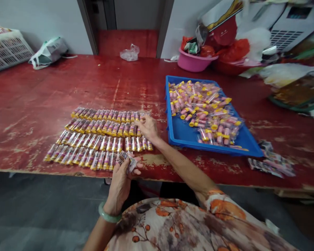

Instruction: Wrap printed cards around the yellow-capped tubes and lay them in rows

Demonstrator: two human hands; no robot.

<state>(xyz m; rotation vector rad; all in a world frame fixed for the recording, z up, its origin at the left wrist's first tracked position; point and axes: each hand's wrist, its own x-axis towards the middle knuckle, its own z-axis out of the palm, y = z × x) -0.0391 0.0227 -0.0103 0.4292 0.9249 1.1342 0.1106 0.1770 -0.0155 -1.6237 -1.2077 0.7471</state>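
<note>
Several rows of small clear tubes with yellow ends and purple-pink labels [94, 126] lie side by side on the red table. My left hand [119, 183] is closed on a small stack of printed slips [128, 161], held just over the right end of the nearest row. Over the right end of the farther rows is my right hand [148, 128], its thumb and fingers pinched together at the tubes. What sits between those fingertips is too small to make out. A pale green bangle [109, 213] circles my left wrist.
Right of the rows stands a blue tray [181, 134] with many loose pink-and-yellow tubes [199, 101]. More printed slips [273, 162] lie at the table's right front. Farther back are a pink basin [196, 62], a clear plastic bag [130, 53] and a white crate [9, 48].
</note>
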